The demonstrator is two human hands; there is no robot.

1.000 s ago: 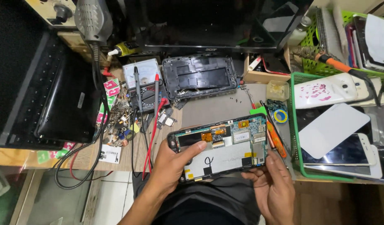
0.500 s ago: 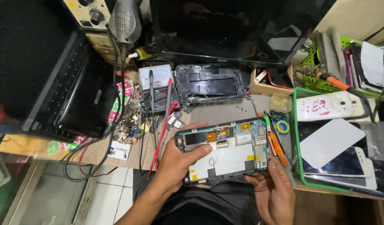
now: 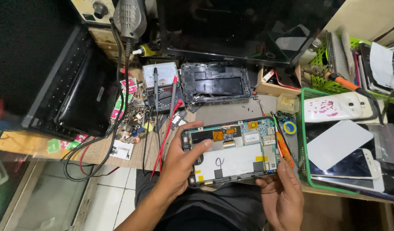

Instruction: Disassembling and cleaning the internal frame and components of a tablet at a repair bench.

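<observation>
Barely shifted, opened tablet [image 3: 231, 150] stays gripped between left hand [image 3: 182, 159] and right hand [image 3: 282, 192].

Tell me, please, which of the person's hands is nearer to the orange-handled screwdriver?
Right. The right hand lies just below the orange-handled screwdriver, fingers touching it; the left hand grips the opened tablet at its far end.

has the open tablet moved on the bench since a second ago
Cannot tell for sure. The tablet sits lower against the back cover than before, but the head camera shifted too, and both hands grip it alike.
</observation>
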